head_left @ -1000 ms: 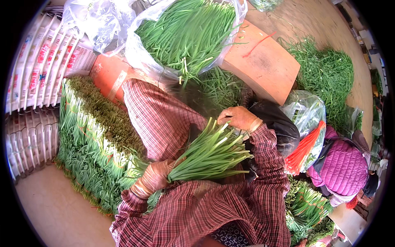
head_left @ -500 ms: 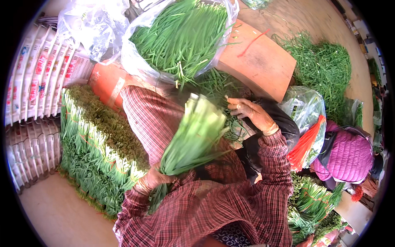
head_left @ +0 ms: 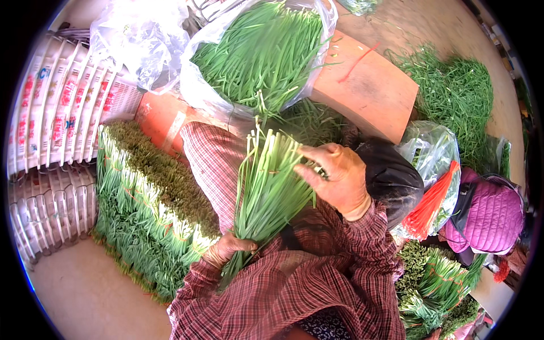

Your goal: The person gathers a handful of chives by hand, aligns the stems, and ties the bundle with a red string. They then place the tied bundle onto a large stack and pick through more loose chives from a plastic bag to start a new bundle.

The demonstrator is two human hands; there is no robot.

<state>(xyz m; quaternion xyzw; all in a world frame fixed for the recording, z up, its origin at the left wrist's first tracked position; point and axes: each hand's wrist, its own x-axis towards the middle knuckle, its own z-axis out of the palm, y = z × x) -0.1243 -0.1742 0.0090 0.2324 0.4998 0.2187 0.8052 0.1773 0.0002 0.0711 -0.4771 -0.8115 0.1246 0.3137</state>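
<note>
The person's plaid garment [head_left: 272,294] fills the near edge, both sleeves reaching forward. Over the lap, the left hand [head_left: 231,247] has its fingers clamped on the leafy lower part of 1 bunch of green stalks [head_left: 266,190]; the bunch stands tilted, its pale cut ends fanned out and pointing away from the body. The right hand [head_left: 337,177] is at the right side of those upper ends, thumb and forefinger apart; whether they touch the stalks, I cannot tell.

Left of the lap, tied bundles [head_left: 141,209] stand in a long row on the floor [head_left: 90,289]. More bundles [head_left: 439,277] lie to the right, just beyond them a fan of red strips [head_left: 430,198] against a clear plastic bag. Farther off come an orange block [head_left: 368,85], an open bag [head_left: 198,93] heaped with green stalks, white crates [head_left: 62,107] on the left, and a loose green pile [head_left: 459,102] on the right.
</note>
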